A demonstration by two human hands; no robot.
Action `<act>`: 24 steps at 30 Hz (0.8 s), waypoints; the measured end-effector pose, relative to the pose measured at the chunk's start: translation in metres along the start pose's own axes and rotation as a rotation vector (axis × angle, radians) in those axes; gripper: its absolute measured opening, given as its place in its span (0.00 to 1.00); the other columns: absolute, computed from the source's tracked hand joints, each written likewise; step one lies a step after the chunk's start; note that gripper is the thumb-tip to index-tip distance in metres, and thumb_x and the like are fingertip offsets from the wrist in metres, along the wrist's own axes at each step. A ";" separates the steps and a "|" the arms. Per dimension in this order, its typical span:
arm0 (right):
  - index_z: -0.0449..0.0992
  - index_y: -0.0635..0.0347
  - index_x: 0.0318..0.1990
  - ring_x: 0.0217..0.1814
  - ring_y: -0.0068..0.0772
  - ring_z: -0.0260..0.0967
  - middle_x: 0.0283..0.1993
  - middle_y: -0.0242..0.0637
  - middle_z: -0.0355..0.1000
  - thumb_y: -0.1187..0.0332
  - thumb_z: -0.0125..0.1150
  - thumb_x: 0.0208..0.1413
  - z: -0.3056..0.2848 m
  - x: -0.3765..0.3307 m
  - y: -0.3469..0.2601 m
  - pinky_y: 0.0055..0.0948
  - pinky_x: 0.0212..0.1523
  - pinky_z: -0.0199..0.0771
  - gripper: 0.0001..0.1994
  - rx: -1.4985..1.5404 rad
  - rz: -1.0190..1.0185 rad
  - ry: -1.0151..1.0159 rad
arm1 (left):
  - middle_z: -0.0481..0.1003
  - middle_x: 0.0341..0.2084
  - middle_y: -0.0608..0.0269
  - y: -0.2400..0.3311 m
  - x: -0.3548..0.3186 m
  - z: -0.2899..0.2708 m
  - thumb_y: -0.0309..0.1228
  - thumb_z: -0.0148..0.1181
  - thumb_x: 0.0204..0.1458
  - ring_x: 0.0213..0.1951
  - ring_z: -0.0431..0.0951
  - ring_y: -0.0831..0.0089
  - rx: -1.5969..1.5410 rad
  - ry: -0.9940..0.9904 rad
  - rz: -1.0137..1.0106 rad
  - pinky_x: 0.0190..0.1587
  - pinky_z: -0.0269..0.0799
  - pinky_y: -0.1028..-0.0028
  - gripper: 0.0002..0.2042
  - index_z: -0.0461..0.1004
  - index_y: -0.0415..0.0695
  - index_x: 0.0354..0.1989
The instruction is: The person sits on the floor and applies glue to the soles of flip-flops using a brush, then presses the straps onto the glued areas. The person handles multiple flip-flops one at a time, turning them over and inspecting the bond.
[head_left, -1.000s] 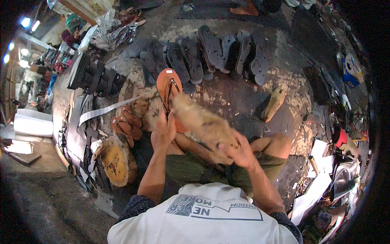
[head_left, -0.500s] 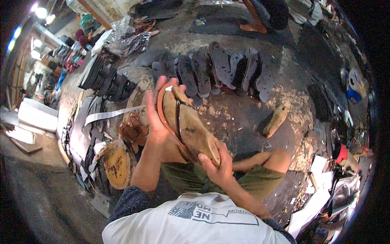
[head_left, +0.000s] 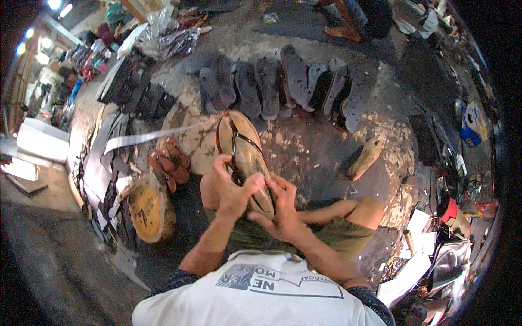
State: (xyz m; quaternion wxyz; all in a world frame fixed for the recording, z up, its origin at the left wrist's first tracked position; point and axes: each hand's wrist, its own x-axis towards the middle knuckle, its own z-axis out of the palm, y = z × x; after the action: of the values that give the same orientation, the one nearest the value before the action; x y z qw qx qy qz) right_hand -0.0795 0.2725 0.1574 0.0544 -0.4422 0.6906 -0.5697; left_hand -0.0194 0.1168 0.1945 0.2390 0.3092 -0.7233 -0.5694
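Observation:
A wooden shoe last [head_left: 246, 128] sits in a thong sandal with dark straps [head_left: 249, 142] and a tan-brown edge [head_left: 222, 136]. It is held in front of my body, toe end pointing away from me. My left hand [head_left: 235, 194] is closed on the sandal's left side, its thumb across the last. With my right hand [head_left: 281, 211] I grip the heel end from the right. The sandal's underside is hidden. A second wooden last [head_left: 365, 158] lies on the floor to the right.
A row of dark grey soles [head_left: 266, 89] lies beyond my hands. To the left are brown sandals [head_left: 173, 163], a round wood block [head_left: 149, 214], a pale strip [head_left: 147, 138] and stacked black footwear [head_left: 136, 87]. White sheets [head_left: 410, 266] lie at right; another person's foot [head_left: 343, 32] shows far off.
The sandal and last have swung more upright and nearer to me. My left hand has moved from the toe end down to the side near the heel; my right hand remains at the heel.

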 end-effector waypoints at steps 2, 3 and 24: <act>0.63 0.64 0.68 0.64 0.52 0.62 0.64 0.54 0.63 0.52 0.66 0.62 -0.033 -0.008 0.001 0.50 0.69 0.58 0.35 0.222 0.065 -0.073 | 0.63 0.47 0.60 0.006 -0.011 -0.012 0.36 0.72 0.49 0.50 0.70 0.74 -0.157 0.000 -0.197 0.45 0.75 0.71 0.31 0.56 0.45 0.54; 0.63 0.64 0.68 0.64 0.49 0.63 0.62 0.53 0.65 0.49 0.62 0.64 -0.044 -0.005 0.010 0.49 0.69 0.59 0.34 0.335 0.075 -0.103 | 0.63 0.48 0.61 0.001 -0.021 -0.018 0.38 0.72 0.49 0.50 0.70 0.74 -0.275 -0.059 -0.262 0.45 0.74 0.73 0.33 0.56 0.46 0.57; 0.60 0.58 0.72 0.68 0.46 0.67 0.67 0.44 0.68 0.23 0.39 0.60 -0.066 0.055 0.025 0.51 0.69 0.66 0.49 1.055 0.795 -0.361 | 0.60 0.62 0.48 0.073 -0.061 -0.017 0.54 0.74 0.49 0.67 0.60 0.56 0.008 -0.475 -0.088 0.70 0.55 0.61 0.45 0.53 0.44 0.67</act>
State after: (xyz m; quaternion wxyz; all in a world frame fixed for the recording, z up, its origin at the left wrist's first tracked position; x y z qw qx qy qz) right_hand -0.1643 0.2836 0.1829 0.5819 -0.1575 0.4105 -0.6842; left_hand 0.0224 0.1611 0.2701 0.0362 0.1989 -0.7472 -0.6332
